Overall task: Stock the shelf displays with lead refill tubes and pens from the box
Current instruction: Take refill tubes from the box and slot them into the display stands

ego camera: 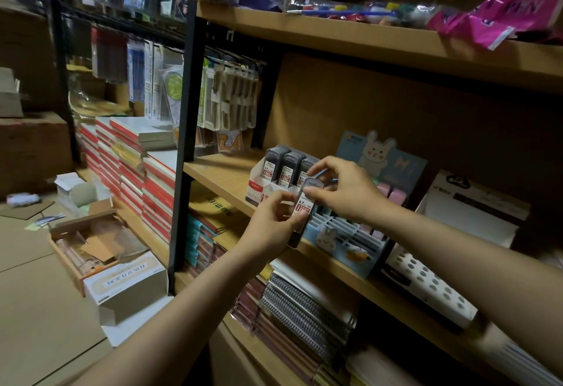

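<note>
- Dark grey plastic with a red-and-white label: that is the lead refill tube (305, 205) we hold between both hands, just right of the middle of the frame.
- Our left hand (275, 221) grips the tube's lower part, fingers curled round it from the left.
- Our right hand (341, 187) pinches the tube's cap end from above and from the right, thumb and forefinger closed on it.
- We see the tube's long axis running nearly upright, tilted a little, cap toward the top of the frame and foot toward the lower edge of the wooden shelf (219, 172).
- The white display box (268, 186) stands just up and left of the tube, near but apart from it; three rows of matching tubes stand upright inside, labels facing us.
- We judge that the coming move turns on this: the open slot lies up and to the left of the tube, so the tube must travel that way and go in foot first, staying upright.
- Our right hand sits nearer the display's right row, and part of that row is hidden behind it; we cannot tell how full it is.
- A blue rabbit-print organiser (344, 233) stands just right of the tube and below our right hand.
- The brown cardboard box (91, 239) lies at the lower left of the frame, well apart from both hands.
</note>
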A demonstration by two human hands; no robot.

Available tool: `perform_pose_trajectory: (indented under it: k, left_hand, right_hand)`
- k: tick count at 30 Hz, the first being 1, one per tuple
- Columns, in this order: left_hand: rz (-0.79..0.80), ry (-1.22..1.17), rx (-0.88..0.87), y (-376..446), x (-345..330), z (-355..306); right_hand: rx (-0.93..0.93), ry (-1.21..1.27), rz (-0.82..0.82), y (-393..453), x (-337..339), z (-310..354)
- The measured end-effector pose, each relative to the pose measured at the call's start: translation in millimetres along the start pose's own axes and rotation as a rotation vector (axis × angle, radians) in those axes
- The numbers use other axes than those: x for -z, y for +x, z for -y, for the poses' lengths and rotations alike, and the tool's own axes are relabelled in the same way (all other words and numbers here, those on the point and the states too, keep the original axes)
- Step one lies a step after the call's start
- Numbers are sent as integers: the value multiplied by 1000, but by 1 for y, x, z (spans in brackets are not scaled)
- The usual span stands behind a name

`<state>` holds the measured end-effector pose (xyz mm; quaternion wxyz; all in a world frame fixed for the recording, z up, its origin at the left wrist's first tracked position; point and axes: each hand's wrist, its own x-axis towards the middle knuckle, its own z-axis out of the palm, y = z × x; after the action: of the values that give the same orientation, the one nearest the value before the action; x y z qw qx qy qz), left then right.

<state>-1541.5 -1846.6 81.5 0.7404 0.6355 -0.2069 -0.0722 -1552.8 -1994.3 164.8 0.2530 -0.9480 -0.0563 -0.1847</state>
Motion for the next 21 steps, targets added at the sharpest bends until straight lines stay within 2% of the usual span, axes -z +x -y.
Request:
perform_pose_trajectory:
  k: [2, 5, 7, 10, 12, 17, 21]
  left_hand:
    - [-65, 141, -36, 3, 2, 3]
    - [-236, 618, -164, 11, 14, 11]
    - [-217, 824, -201, 14, 23, 16]
    - [-90, 1084, -225, 21, 32, 25]
    - [-59, 1145, -239, 26, 33, 30]
    - [-103, 1108, -296, 34, 35, 38]
    - [-116, 1087, -345, 35, 37, 44]
  right_hand:
    - [10, -6, -24, 9, 4, 2]
    - [43, 34, -172, 31, 19, 4]
    - [70, -7, -290, 48, 27, 5]
    - [98, -36, -349, 68, 22, 6]
    - [91, -43, -330, 78, 11, 4]
    - [46, -53, -310, 92, -17, -4]
    - [107, -119, -268, 97, -28, -5]
